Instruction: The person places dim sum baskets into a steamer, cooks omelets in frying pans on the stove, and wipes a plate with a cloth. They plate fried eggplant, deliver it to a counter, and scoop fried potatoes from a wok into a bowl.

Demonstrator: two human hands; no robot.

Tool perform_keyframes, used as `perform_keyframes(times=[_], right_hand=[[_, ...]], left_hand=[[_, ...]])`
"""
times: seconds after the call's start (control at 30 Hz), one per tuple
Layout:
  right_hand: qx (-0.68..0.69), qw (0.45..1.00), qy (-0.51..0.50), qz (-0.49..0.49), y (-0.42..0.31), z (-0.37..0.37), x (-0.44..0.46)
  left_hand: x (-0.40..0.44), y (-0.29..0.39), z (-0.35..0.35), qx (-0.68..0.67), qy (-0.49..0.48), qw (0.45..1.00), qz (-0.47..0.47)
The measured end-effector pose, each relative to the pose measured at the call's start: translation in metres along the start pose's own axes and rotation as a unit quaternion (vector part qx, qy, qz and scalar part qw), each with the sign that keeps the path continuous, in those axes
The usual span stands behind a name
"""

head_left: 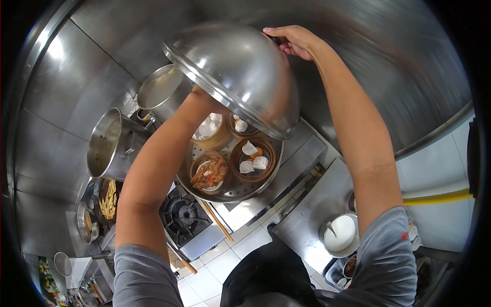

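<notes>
My right hand [295, 42] grips the black knob [275, 40] of a large domed metal lid [232, 71], which is raised and tilted over a round perforated steamer tray [236, 194]. Behind the lid's rim my left hand [207, 101] reaches over the steamer; its fingers are hidden. On the tray stand several bamboo baskets. Chicken feet [210, 173] fill the front left basket [193, 166]. The front right basket [274, 153] holds white dumplings [261, 162] and an orange piece. White buns or dumplings [208, 125] show in the back baskets, partly covered by the lid.
Two tall metal pots [105, 146] stand to the left, near a gas burner [187, 214] and a pan of fries-like yellow strips [108, 202]. Chopsticks [217, 221] stick out beside the steamer. At right, a bowl of white liquid [341, 233] with a spoon sits on a steel counter [307, 225].
</notes>
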State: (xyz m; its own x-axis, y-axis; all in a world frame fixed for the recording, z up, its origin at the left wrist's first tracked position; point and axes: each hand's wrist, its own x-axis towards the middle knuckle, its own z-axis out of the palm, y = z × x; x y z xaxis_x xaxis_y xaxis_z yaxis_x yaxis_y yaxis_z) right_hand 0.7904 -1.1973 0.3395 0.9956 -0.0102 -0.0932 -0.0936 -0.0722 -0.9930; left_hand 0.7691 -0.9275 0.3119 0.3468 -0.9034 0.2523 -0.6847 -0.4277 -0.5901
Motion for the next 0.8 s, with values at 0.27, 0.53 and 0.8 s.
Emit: perform_keyframes(times=[0.27,0.53,0.8], right_hand=[[-0.019,1.000,-0.003,-0.004,-0.004,0.004,-0.003],[-0.013,0.999,-0.030,-0.015,-0.001,0.002,0.005],[-0.019,0.998,-0.046,-0.027,-0.007,0.019,0.003]], left_hand=[[-0.033,-0.025,-0.026,-0.073,-0.195,0.970,-0.124],[-0.137,-0.075,-0.045,-0.043,-0.425,0.809,-0.404],[-0.165,-0.062,0.008,-0.086,-0.389,0.815,-0.421]])
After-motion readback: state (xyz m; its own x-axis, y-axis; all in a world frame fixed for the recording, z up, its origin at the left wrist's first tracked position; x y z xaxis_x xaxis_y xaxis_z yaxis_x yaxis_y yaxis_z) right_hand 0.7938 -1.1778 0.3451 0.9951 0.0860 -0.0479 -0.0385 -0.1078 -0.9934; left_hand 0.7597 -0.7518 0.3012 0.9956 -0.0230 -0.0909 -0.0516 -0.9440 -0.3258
